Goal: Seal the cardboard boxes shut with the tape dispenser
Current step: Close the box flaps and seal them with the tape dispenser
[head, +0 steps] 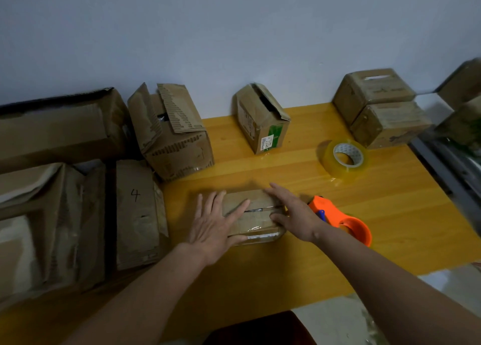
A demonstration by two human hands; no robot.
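**Both hands flat on small box, dispenser lying beside right wrist**

Small cardboard box (253, 215) sat near the front middle of the yellow wooden table (377, 227), flaps down, thin dark seam gap visible across its top. Left hand (214, 229) lay on the box's left half, fingers straight and spread, palm down, pressing the flap. Right hand (289, 210) lay on the box's right edge, fingers straight and reaching over the far flap, thumb along the near right side; gripping nothing. Box was directly under and between both hands.

Orange tape dispenser (343, 219) lay on the table just right of the box, partly hidden behind the right wrist, unheld. Whether it touched the wrist, could not tell.

Loose roll of clear tape (343, 161) stood farther back and right, well apart from the hands.

Other boxes: open-topped box with green label (263, 118) at the back centre by the wall; torn box (170, 131) back left; box marked "4" (138, 214) just left of the left hand; larger crumpled boxes (46, 201) at far left; two stacked boxes (380, 107) back right. Right edge blurred.
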